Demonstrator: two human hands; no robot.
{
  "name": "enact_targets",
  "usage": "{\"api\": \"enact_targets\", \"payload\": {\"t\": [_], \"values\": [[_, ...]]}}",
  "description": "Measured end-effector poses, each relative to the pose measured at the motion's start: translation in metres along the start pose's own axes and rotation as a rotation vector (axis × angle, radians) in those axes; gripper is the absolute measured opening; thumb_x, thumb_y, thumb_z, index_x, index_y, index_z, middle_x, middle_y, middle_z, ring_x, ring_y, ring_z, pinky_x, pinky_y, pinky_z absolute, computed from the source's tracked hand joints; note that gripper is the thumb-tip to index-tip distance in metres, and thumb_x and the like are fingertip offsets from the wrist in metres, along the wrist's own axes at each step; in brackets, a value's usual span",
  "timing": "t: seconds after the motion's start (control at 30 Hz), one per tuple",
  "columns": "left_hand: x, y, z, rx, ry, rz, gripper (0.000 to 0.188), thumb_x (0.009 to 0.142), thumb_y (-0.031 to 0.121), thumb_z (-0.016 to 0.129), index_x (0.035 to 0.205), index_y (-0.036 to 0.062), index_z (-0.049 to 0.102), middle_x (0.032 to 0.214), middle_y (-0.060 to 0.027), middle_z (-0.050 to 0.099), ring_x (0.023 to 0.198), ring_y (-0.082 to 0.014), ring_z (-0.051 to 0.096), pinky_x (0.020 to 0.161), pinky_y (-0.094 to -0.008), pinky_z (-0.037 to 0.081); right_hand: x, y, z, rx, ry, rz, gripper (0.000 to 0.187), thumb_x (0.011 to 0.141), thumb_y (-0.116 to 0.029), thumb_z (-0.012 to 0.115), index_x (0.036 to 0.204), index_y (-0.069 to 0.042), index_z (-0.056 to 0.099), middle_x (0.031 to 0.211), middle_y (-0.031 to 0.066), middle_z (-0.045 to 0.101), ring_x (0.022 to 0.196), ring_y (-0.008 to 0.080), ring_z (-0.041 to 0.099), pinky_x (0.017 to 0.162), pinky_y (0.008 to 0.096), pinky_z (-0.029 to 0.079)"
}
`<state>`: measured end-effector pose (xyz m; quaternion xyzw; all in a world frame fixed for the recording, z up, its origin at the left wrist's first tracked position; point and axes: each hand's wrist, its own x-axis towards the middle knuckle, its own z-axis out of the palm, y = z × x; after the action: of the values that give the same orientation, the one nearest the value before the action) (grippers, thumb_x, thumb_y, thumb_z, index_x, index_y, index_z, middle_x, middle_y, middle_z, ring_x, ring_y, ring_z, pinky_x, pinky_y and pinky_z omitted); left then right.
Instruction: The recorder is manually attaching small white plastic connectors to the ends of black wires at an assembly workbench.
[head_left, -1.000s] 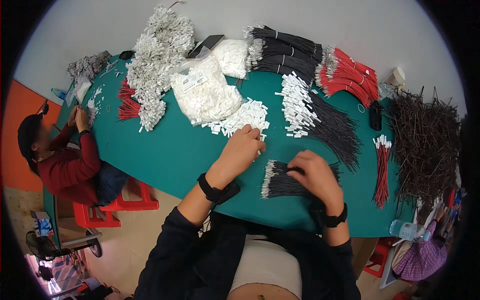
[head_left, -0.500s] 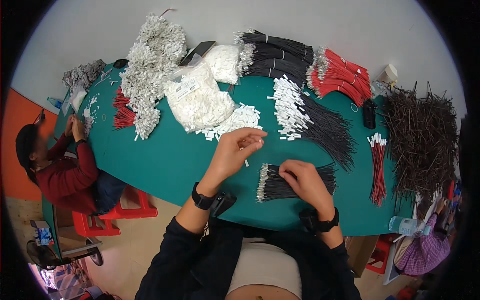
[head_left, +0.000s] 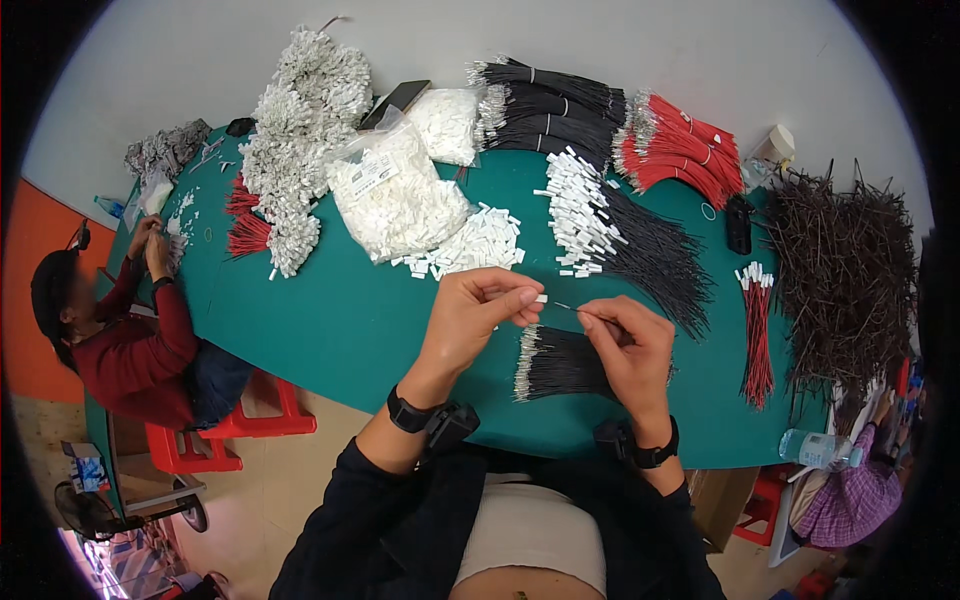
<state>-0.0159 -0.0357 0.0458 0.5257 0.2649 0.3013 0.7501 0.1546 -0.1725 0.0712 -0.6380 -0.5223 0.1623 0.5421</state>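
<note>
Between thumb and forefinger, my left hand (head_left: 487,303) pinches a small white plastic connector housing (head_left: 542,298). Just right of it, my right hand (head_left: 635,345) grips a thin black wire (head_left: 566,306), its bare metal tip pointing at the housing with a small gap between them. Below lies a bundle of black wires (head_left: 560,370) with metal terminals at the left end, partly hidden by my right hand. Loose white housings (head_left: 470,245) are heaped beyond my left hand. Farther right, black wires (head_left: 650,245) with white housings on their ends lie in a fanned pile.
Bags of white housings (head_left: 395,205) and tied bundles of black wires (head_left: 550,105) and red wires (head_left: 690,150) line the back. A dark wire heap (head_left: 845,270) and a bottle (head_left: 815,450) are at right. A co-worker (head_left: 125,340) sits at left.
My right hand has lifted a black wire from the bundle and moved up. My left hand has shifted slightly right, and the white housing now shows at its fingertips. The two hands are closer together.
</note>
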Motion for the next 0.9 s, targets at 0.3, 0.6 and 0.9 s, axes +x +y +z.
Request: {"api": "enact_targets", "payload": {"t": [0.3,0.6,0.9], "values": [[-0.0013,-0.0021,0.0029,0.036,0.003,0.018,0.014,0.098,0.007,0.071,0.106,-0.0041,0.076,0.087,-0.0115,0.076,0.075,-0.0154,0.072,0.069,-0.0269,0.057,0.0039,-0.005,0.0025,-0.129,0.045,-0.069,0.008,0.084,0.001,0.08,0.091,-0.002,0.077,0.076,0.0072,0.07,0.065,0.0176,0.061,0.053,0.0293,0.042],[-0.0011,-0.0018,0.0022,0.042,-0.007,0.023,0.015,0.098,0.008,0.072,0.106,-0.0037,0.075,0.088,-0.011,0.076,0.077,-0.0149,0.072,0.071,-0.0265,0.057,0.0057,-0.0032,0.0044,-0.132,0.084,-0.128,0.01,0.083,0.001,0.079,0.092,-0.003,0.079,0.073,0.003,0.067,0.062,0.0114,0.054,0.053,0.0272,0.036],[-0.0025,-0.0034,0.001,0.018,0.0,0.059,0.018,0.092,0.0,0.076,0.11,-0.004,0.075,0.096,-0.0109,0.077,0.087,-0.0152,0.074,0.08,-0.0262,0.058,0.005,-0.0087,0.0013,-0.162,0.059,-0.1,0.008,0.084,0.002,0.079,0.091,-0.002,0.076,0.076,0.0087,0.068,0.067,0.0209,0.063,0.057,0.0316,0.045]]}}
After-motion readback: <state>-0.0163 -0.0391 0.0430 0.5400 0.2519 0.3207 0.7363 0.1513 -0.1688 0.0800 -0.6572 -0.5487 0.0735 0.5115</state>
